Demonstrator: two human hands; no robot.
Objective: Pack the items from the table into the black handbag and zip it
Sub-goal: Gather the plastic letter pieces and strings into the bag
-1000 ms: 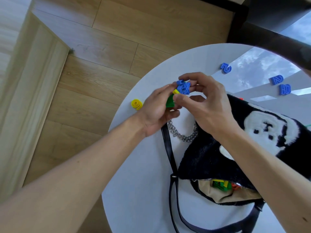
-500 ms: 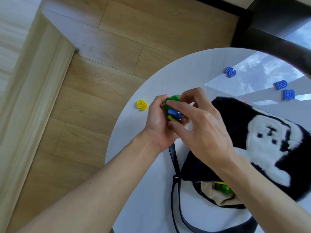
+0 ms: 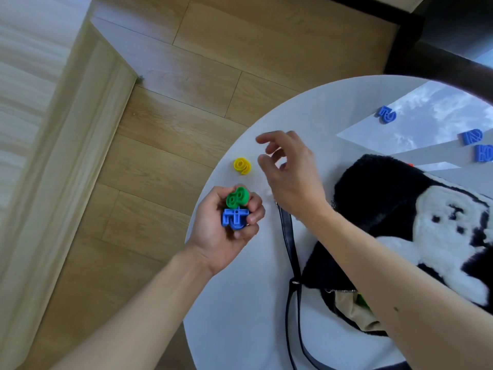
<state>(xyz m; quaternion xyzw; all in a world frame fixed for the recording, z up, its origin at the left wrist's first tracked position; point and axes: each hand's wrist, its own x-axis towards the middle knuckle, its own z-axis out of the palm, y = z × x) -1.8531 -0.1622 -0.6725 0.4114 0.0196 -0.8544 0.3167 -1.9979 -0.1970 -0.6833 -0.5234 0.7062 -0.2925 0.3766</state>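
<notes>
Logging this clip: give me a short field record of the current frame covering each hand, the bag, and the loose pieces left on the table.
left hand: closed on a green piece and a blue piece
right hand: empty, fingers apart, above the table next to the yellow piece
black handbag: lying on the white round table, zip open, coloured pieces visible inside
loose on table: the yellow piece near the edge; three blue pieces at far right
strap: trailing toward the near table edge

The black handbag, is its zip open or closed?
Open. The black handbag gapes at its near end, showing tan lining and a green piece inside, beside the zipper teeth.
</notes>
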